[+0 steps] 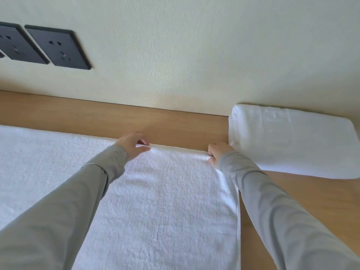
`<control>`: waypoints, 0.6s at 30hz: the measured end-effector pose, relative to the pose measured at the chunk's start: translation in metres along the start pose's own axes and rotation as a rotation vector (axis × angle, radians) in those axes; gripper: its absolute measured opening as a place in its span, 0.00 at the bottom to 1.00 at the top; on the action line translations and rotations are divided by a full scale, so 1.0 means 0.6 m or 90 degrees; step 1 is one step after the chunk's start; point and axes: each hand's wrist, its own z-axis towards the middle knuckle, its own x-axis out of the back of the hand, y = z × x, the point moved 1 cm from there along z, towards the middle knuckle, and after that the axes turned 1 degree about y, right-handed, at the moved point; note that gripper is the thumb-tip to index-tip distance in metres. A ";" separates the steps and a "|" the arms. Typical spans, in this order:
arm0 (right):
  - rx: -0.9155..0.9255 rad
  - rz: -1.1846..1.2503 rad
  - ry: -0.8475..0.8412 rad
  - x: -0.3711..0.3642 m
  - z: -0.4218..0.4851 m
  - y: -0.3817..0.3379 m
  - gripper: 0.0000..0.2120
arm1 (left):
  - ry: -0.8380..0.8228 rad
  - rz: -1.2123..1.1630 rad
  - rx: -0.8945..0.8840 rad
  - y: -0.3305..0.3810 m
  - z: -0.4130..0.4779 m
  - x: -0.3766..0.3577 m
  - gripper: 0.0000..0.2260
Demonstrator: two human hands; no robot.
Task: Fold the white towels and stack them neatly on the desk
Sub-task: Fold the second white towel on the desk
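Progress: one folded towel [292, 141] finished, centre right of frame, against wall. Second white towel [165, 201] lies spread flat on desk [78, 112] across lower frame. Its fold judged barely begun, stacking outstanding.
Left hand [132, 145] pinches far hem mid-frame. Right hand [218, 152] grips far right corner.
Towels: looped terry, soft, limp.
Desk: smooth wood-grain surface.
Wall: pale, finely textured. Two dark socket plates [56, 47] upper left.

Counting white towels: two showing, one spread towel [165, 201] and one folded towel [288, 141]; whether the folded bundle is hiding more layers, not telling. Hands working: two, left hand [132, 146] and right hand [218, 152]. Grey sleeves: two. Dark socket plates [58, 47]: two whole, a third's sliver [1, 54] peeking at the left edge. Desk [97, 115]: one.
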 end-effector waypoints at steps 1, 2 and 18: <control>0.001 -0.001 -0.015 0.003 0.003 -0.001 0.06 | -0.007 0.023 -0.001 0.001 0.002 0.000 0.07; 0.002 -0.002 -0.018 0.005 0.005 -0.001 0.05 | -0.013 0.041 -0.005 0.002 0.005 0.000 0.07; -0.086 -0.010 -0.038 0.000 0.030 -0.003 0.11 | 0.050 0.254 -0.039 0.007 0.009 -0.027 0.09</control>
